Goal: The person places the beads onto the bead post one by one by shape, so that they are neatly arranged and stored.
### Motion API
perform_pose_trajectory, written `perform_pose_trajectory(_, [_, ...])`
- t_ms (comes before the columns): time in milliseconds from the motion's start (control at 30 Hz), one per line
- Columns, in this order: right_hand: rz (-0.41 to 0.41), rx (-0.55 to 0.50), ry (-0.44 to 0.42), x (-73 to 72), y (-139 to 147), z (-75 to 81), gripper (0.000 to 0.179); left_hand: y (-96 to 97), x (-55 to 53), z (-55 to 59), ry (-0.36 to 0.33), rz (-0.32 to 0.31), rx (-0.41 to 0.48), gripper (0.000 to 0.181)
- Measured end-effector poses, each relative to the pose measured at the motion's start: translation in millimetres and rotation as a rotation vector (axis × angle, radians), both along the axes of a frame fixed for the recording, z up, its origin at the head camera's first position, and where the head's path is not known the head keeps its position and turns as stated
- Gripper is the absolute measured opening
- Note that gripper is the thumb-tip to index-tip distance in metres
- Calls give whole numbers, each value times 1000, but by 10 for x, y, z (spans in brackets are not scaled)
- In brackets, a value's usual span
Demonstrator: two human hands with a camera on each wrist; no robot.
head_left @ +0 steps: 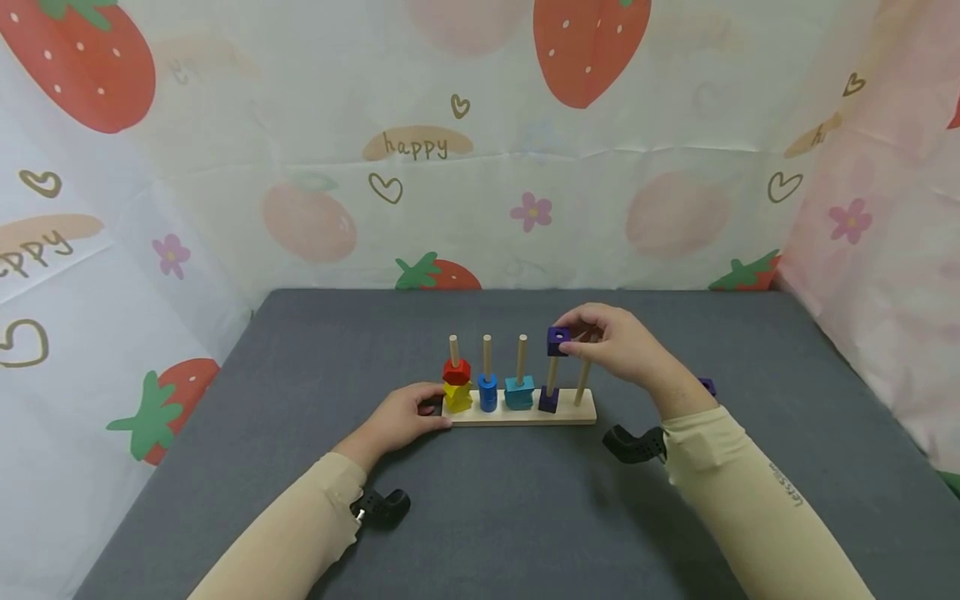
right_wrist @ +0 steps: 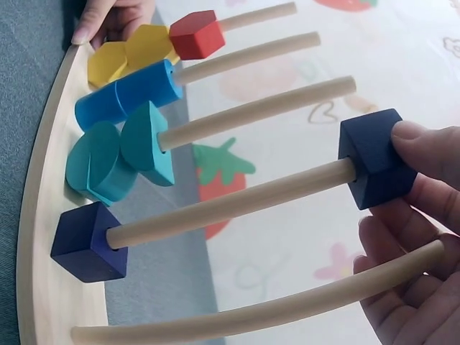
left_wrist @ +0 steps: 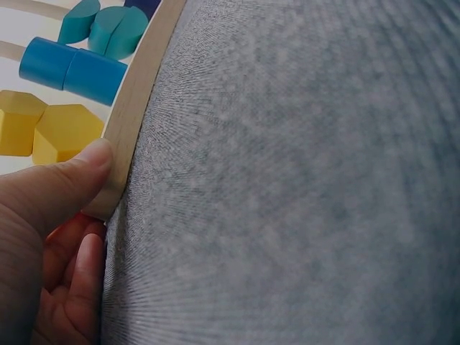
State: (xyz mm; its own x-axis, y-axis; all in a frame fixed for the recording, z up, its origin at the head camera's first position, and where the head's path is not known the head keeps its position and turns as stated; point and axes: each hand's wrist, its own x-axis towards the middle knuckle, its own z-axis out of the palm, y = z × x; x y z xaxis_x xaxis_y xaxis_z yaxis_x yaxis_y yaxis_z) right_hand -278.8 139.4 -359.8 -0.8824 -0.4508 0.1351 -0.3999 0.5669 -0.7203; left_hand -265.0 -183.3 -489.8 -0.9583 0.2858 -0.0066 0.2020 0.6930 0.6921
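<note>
My right hand (head_left: 611, 343) pinches a purple cube (right_wrist: 377, 159) between thumb and fingers. The tip of the fourth wooden peg (right_wrist: 244, 201) sits in the cube's hole. Lower on that peg, another purple cube (head_left: 548, 400) rests on the wooden base (head_left: 525, 420). With thumb and fingers, my left hand (head_left: 401, 417) grips the base's left end. The first peg carries yellow blocks (head_left: 457, 397) under a red block (head_left: 456, 372). Blue cylinders (head_left: 487, 393) are on the second, teal blocks (head_left: 519, 393) on the third. A bare fifth peg (head_left: 582, 383) stands beside the right hand's fingers.
Another purple block (head_left: 707, 387) lies on the grey tabletop (head_left: 510, 517), partly hidden behind the right wrist. Black wrist-worn devices (head_left: 633, 444) stick out from both forearms. A strawberry-print cloth (head_left: 315, 125) hangs behind the table and along its sides.
</note>
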Motion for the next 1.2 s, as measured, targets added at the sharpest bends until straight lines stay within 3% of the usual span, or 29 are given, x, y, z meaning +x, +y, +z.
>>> perform_pose_trajectory(700, [-36,-128,-106,-59,15,-278,24,-2,0,9,-8,-1,-3,50])
perform_pose_trajectory(1200, [-14,-204,-230,-112,16,-689,28,1,6,18,-12,3,2,50])
